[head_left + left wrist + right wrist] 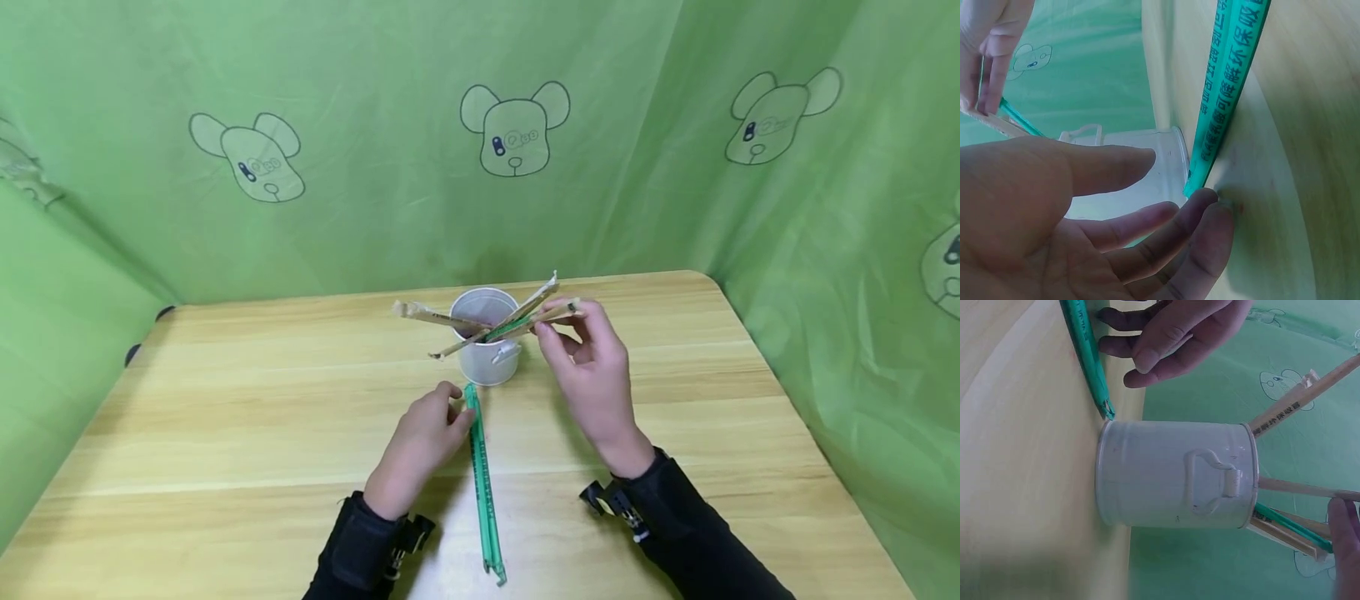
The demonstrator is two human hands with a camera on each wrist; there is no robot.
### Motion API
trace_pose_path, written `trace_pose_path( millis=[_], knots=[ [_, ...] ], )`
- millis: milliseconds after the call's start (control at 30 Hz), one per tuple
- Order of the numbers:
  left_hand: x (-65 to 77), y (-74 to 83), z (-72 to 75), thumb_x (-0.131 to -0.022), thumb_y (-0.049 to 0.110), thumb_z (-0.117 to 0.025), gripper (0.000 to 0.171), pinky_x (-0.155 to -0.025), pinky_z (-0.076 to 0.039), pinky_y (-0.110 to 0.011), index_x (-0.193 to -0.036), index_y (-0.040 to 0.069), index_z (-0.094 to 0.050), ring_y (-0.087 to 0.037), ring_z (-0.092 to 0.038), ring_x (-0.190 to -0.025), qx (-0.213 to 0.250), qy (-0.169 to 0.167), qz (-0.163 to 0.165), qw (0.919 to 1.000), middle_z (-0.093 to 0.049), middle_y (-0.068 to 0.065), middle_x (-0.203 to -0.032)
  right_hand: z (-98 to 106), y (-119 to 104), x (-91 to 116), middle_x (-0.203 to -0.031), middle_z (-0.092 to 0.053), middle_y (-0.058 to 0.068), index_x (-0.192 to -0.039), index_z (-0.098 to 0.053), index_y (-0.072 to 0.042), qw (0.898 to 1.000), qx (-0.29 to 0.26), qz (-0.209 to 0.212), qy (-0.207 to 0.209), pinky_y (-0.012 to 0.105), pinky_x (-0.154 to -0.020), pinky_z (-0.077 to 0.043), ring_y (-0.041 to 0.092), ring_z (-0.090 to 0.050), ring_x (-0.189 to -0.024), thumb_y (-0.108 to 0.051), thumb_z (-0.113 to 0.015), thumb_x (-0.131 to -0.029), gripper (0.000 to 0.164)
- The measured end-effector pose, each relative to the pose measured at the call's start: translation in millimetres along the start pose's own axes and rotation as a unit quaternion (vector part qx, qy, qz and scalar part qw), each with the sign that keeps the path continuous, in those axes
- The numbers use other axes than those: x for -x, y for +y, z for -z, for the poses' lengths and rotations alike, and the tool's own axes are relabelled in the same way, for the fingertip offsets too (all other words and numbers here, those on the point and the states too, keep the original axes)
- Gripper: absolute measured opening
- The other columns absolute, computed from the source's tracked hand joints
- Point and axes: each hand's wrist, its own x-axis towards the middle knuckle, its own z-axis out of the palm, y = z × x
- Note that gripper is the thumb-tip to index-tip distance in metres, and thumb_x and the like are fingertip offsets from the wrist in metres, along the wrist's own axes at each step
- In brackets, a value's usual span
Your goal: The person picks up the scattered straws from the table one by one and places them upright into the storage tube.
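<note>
A small white bucket (487, 363) stands on the table, with several straws in tan wrappers (442, 317) and a green straw (1019, 117) leaning out over its rim. My right hand (592, 375) is at the right side of the rim, thumb and fingertips pinching the upper part of a tan-wrapped straw (1304, 487). In front of the bucket lie green-wrapped straws (483, 483), side by side, far ends close to its base. Beside their far end is my left hand (423, 442), thumb and fingers apart, fingertips right at the straws (1229, 94) in the left wrist view.
The wooden table (247, 400) is backed by a green curtain (375, 233) printed with bear heads, and the same cloth hangs at both sides. A small handle (1210, 481) sticks out from the bucket's wall. Each wrist wears a black band with a camera (615, 504).
</note>
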Motion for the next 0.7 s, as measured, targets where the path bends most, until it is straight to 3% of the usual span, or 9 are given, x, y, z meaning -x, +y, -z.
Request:
trace_pose_path(
  millis=[167, 267, 467, 700],
  knots=[
    [1.5, 2.1, -0.1, -0.105, 0.014, -0.068, 0.031, -0.063, -0.048, -0.034, -0.128, -0.007, -0.062, -0.019, -0.056, -0.069, -0.002, -0.002, -0.01, 1.0, -0.064, -0.005, -0.086, -2.5, 7.9, 3.6, -0.12, -0.067, 0.014, -0.12, -0.064, 0.005, 0.998, 0.059, -0.018, -0.033, 0.034, -0.093, -0.059, 0.025, -0.069, -0.11, 0.016, -0.07, -0.095, 0.027],
    [1.6, 2.5, -1.1, -0.105, 0.013, -0.067, 0.03, -0.061, -0.047, -0.034, -0.127, -0.007, -0.062, -0.019, -0.056, -0.068, -0.003, -0.002, -0.011, 0.9999, -0.063, -0.006, -0.085, -3.6, 12.0, 5.9, -0.119, -0.068, 0.01, -0.121, -0.065, 0.001, 0.993, 0.087, -0.056, -0.058, 0.033, -0.094, -0.059, 0.023, -0.069, -0.109, 0.01, -0.072, -0.097, 0.027],
    [0.6, 2.0, -7.5, -0.104, 0.013, -0.07, 0.027, -0.061, -0.046, -0.034, -0.119, -0.007, -0.062, -0.019, -0.054, -0.069, 0.011, 0.0, -0.009, 0.9999, -0.059, -0.007, -0.084, -4.9, 11.8, 7.9, -0.111, -0.067, 0.007, -0.123, -0.059, -0.005, 0.972, 0.135, -0.16, -0.107, 0.032, -0.09, -0.059, 0.02, -0.068, -0.104, -0.001, -0.072, -0.101, 0.027],
    [2.0, 5.9, -17.4, -0.094, 0.014, -0.084, 0.03, -0.058, -0.041, -0.032, -0.099, -0.001, -0.058, -0.019, -0.049, -0.066, 0.022, 0.026, 0.012, 0.9994, -0.05, -0.005, -0.077, -3.8, 10.0, 6.3, -0.112, -0.066, 0.009, -0.13, -0.054, -0.002, 0.951, 0.17, -0.214, -0.142, 0.036, -0.088, -0.06, 0.023, -0.067, -0.101, -0.002, -0.071, -0.102, 0.033]
  ],
)
